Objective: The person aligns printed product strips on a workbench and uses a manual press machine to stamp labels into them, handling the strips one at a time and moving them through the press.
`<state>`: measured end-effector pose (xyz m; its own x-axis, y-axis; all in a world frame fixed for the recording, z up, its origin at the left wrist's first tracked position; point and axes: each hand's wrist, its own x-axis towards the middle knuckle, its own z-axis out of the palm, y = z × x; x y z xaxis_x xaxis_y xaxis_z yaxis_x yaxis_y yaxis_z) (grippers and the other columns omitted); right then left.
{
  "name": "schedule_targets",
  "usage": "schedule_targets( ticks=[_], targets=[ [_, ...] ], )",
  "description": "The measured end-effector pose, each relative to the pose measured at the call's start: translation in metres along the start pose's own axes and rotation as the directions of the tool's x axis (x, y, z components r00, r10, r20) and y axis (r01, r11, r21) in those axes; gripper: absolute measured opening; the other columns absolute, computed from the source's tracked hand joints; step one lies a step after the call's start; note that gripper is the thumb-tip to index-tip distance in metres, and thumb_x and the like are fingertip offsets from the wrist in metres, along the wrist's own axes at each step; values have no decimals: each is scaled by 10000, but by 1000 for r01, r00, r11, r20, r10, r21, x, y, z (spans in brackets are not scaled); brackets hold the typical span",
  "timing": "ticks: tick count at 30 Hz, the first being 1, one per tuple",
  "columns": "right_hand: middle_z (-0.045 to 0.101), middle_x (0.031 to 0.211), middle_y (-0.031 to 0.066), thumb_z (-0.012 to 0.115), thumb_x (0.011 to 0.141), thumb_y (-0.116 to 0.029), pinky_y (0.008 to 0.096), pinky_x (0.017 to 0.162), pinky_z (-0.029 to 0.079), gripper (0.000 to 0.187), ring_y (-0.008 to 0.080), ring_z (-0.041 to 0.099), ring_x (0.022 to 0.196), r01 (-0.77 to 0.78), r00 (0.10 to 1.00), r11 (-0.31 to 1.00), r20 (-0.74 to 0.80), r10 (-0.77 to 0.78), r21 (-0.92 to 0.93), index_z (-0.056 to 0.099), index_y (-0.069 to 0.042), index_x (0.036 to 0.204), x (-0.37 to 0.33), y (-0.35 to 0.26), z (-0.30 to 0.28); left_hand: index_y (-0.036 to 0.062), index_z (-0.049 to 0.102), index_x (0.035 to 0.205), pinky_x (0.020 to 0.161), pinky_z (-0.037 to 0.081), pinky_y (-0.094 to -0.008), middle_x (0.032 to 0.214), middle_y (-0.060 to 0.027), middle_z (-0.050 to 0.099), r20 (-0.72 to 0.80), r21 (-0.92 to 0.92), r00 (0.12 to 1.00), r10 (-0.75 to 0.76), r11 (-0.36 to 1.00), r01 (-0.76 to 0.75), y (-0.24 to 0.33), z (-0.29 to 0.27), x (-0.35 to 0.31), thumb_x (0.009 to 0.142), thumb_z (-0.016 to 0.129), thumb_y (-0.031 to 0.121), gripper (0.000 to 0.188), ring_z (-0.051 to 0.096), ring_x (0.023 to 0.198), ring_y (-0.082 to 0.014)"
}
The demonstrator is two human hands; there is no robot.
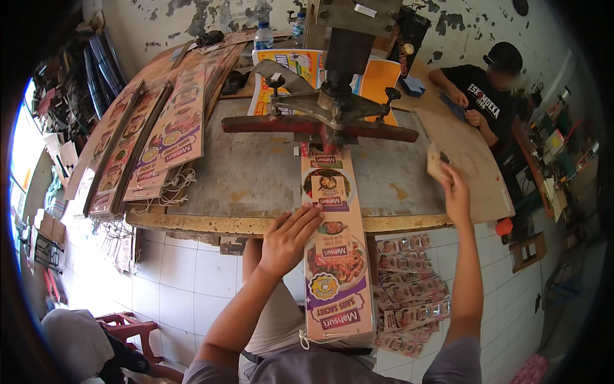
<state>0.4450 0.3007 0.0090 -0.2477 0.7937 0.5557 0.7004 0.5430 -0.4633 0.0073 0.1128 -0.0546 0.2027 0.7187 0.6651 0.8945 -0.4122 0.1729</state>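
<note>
A long printed cardboard strip [332, 256], pink with food pictures and purple labels, runs from under the press head down over the table's front edge toward my lap. White string hangs at its near end. My left hand [289, 238] lies flat on the strip's left side, its fingers stretched out near the table edge. Off to the right, my right hand [456, 192] grips a small pale wooden block [437, 162] above the tabletop. Beyond the strip stands a metal press [329, 105] with a worn red crossbar [268, 124], its middle over the strip's far end.
Stacks of similar printed strips [169, 128] with strings lie on the left of the metal-topped table [243, 173]. Printed sheets [380, 80] and water bottles [263, 37] are behind the press. A co-worker [489, 89] sits at the far right. Packaged pieces [412, 288] cover the floor.
</note>
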Motion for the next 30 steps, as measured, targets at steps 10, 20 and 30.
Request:
schedule_targets(
  ticks=[10,20,30],
  targets=[
    [654,1451,96,739,961,24,428,1071,573,449,317,620,1366,125,942,910,240,-234,396,689,-74,1396,-67,-205,39,131,707,1384,1080,511,-423,1484,-21,706,-8,-23,1000,15,1000,-15,1,-4,0,944,642,110,445,669,1363,-184],
    [641,1417,123,736,967,-20,451,1063,553,409,355,623,1313,248,913,900,224,-341,359,678,-59,1370,-9,-205,127,126,703,1383,1087,514,-431,1481,-37,707,-11,-35,1000,20,999,-20,0,2,-1,946,640,111,442,667,1371,-200],
    [627,1411,123,729,957,-9,461,1089,536,399,366,602,1321,320,910,901,168,-378,294,672,-42,1350,29,-189,165,138,704,1394,1088,512,-400,1512,-14,691,6,-33,1000,2,999,-2,-1,2,0,934,663,109,463,668,1368,-178]
  ],
)
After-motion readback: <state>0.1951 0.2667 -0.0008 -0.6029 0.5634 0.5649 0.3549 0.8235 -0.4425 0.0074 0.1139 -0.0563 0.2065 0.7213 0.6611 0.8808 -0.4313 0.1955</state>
